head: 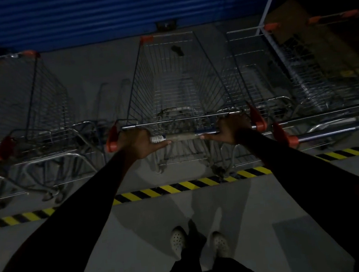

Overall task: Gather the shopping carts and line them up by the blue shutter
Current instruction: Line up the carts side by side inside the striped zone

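Observation:
A wire shopping cart (174, 88) with red corner caps stands straight in front of me, its nose toward the blue shutter (96, 14). Both hands grip its handle bar (183, 136): my left hand (137, 142) near the left end, my right hand (231, 130) near the right end. Another cart (33, 110) stands to the left with a gap between them. On the right, a third cart (254, 80) sits close beside the middle one, with more carts (321, 74) past it.
A yellow-and-black hazard stripe (170, 189) crosses the grey floor just behind the carts' rear wheels. My white shoes (197, 241) stand behind it. A small fitting (165, 25) sits at the shutter's bottom edge. The scene is dim.

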The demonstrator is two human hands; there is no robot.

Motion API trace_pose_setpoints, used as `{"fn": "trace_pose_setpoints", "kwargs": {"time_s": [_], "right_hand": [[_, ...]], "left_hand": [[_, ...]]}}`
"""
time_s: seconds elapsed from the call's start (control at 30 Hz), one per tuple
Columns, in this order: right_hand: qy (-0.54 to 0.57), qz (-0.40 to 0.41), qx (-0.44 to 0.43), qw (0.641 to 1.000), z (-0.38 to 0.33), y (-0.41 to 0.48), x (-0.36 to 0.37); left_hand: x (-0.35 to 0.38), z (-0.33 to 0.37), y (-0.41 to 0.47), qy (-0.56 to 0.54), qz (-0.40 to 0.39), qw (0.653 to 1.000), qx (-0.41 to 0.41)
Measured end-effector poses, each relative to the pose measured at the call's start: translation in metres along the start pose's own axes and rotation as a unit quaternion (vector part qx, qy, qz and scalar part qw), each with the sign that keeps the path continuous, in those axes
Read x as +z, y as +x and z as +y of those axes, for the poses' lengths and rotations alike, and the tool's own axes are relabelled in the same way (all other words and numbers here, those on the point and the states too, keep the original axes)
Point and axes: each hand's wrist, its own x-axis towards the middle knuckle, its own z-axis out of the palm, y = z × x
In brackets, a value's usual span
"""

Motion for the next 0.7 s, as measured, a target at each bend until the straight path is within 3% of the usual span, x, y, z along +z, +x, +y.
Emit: {"fn": "trace_pose_setpoints", "kwargs": {"time_s": [0.13, 0.5, 0.7], "right_hand": [[0.087, -0.023, 0.004, 0.996, 0.007, -0.016, 0.006], [0.004, -0.068, -0.015, 0.998, 0.008, -0.052, 0.006], [0.011, -0.098, -0.006, 0.995, 0.002, -0.07, 0.002]], "left_hand": [[-0.004, 0.02, -0.02, 0.044, 0.038, 0.998, 0.011], [0.009, 0.042, -0.055, 0.084, 0.004, 0.996, -0.011], [0.001, 0.054, -0.077, 0.12, -0.016, 0.993, -0.01]]}}
